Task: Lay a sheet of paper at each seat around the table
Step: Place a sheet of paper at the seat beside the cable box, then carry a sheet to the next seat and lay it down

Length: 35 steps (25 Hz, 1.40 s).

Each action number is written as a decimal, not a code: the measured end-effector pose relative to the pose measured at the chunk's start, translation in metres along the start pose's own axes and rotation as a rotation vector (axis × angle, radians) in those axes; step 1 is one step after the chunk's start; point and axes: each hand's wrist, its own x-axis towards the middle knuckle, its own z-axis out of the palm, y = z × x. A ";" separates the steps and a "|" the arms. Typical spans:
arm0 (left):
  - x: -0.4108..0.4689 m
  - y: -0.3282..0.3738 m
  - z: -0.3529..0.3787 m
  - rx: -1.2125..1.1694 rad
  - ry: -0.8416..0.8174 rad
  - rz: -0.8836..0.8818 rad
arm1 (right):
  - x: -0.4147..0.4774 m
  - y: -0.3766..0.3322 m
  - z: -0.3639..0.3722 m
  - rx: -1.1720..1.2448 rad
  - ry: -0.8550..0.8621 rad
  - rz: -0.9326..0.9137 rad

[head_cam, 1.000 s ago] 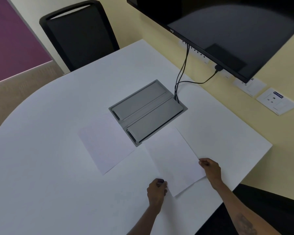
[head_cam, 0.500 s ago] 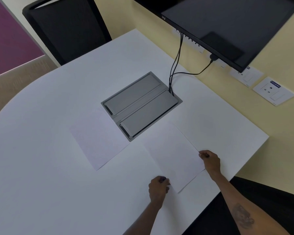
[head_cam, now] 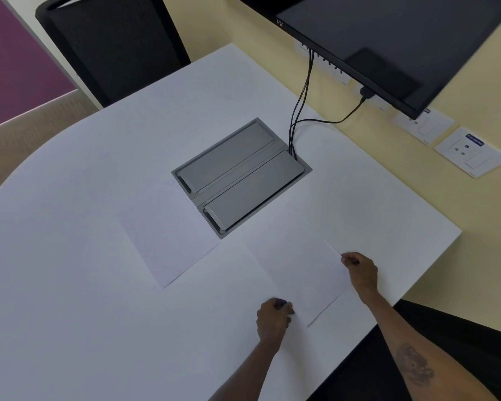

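Sheet pinched at two edges, flat on desk (head_cam: pixel 70 285).
Left grip (head_cam: pixel 273 319) and right grip (head_cam: pixel 360 270) clenched on near sheet (head_cam: pixel 297 264); second sheet (head_cam: pixel 168 235) lying beyond left grip, beside grey cable box (head_cam: pixel 240 176); chair (head_cam: pixel 113 44) farthest.

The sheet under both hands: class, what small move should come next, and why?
Probably let go. The near sheet seems to lie flat on the white table, pinched by the left hand and right hand. Another sheet already lies beside the metal cable box.
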 end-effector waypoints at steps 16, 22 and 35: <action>0.007 -0.003 -0.034 -0.021 -0.022 -0.005 | -0.021 -0.017 0.013 -0.316 0.097 -0.022; 0.006 -0.001 -0.095 -0.051 0.124 0.033 | -0.075 -0.048 0.077 -0.351 0.012 -0.235; 0.037 0.003 -0.261 -0.186 0.478 0.013 | -0.159 -0.151 0.227 -0.229 -0.255 -0.396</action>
